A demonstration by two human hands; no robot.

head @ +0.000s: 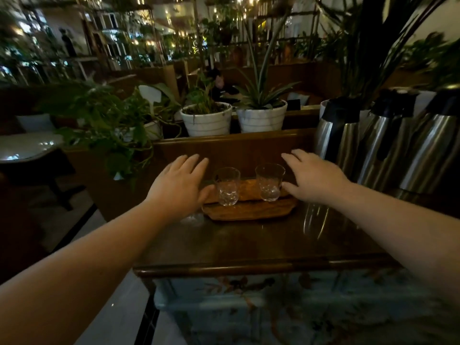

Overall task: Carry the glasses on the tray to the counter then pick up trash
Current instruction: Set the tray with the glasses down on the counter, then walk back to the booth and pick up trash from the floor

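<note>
Wooden tray (249, 211) sits on the dark counter (249, 245), toward its far edge, long axis running left-right across the view. 2 empty glasses (227, 186) (270, 181) stand upright on it, side by side, apart. Left hand (178, 186) at the tray's left end, right hand (315, 180) at its right end; both palms down, fingers spread, holding nothing. Thumbs lie near or on the tray ends; contact cannot be told. Tray lies between the hands, roughly equally near each. 3 steel flasks (383, 143) crowd the right edge.
</note>
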